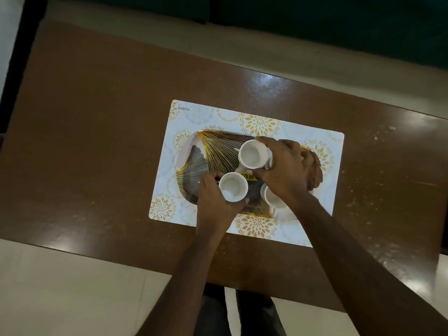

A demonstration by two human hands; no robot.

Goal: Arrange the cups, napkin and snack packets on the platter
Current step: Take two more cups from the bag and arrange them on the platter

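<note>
Where right hand (pixel 281 166) reaches, third cup (pixel 275 201) half hidden.

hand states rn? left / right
Left hand: grips the near white cup on the platter.
Right hand: grips the far white cup.

- Brown table (pixel 97 141) in front of me, glossy, scuffed w/ pale marks on right side.
- White/gold floral placemat (pixel 257 122) flat on it, centre-right.
- Platter (pixel 218 146) sits on the mat.
</note>
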